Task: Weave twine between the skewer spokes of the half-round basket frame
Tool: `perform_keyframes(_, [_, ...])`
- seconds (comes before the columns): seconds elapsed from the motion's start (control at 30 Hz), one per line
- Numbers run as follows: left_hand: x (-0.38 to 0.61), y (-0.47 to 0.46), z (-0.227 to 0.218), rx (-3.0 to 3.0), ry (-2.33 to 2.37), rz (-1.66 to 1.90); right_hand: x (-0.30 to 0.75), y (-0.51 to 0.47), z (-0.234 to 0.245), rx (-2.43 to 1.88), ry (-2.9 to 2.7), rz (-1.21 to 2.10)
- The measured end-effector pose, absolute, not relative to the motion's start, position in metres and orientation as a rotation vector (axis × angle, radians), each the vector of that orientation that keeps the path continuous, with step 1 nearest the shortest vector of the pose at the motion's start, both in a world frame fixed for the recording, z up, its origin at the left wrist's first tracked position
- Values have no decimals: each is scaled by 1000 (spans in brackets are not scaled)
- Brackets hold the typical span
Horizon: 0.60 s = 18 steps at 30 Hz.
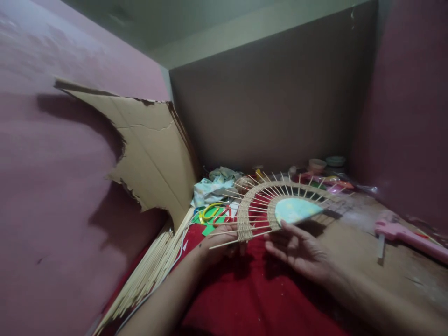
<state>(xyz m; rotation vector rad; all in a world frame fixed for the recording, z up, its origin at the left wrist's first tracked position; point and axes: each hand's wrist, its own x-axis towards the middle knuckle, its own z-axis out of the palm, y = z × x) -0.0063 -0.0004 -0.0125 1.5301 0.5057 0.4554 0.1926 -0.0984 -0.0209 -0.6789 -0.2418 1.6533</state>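
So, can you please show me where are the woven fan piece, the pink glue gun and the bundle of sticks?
woven fan piece (pixel 245 219), head view, on its woven band at the left.
pink glue gun (pixel 406 232), head view, on its body.
bundle of sticks (pixel 154 268), head view, mid-length of the bundle.

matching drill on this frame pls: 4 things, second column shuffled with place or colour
Things:
1. woven half-round piece
2. pink glue gun
3. torn cardboard sheet
4. bundle of thin sticks

Place or colour:
A. leaning against the left wall
B. lying on the wooden surface at the right
C. held between the left hand and right hand
D. lying below the cardboard, beside the red cloth

Pairs: 1-C, 2-B, 3-A, 4-D
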Motion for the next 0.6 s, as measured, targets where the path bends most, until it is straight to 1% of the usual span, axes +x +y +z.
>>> perform_keyframes(0.07, [-5, -1, -13, 1531, 529, 438, 177, -103, -21, -739, -284, 1748])
perform_keyframes(0.23, [-2, -4, -11, 1399, 585, 478, 143, -99, -13, -812, -270, 1849])
perform_keyframes(0.37, [-2, -7, -8, 1346, 627, 460, 133, -85, -4, -813, -238, 1747])
perform_keyframes(0.6, [1, -16, -1, 1307, 461, 468, 133, -83, -8, -803, -268, 1686])
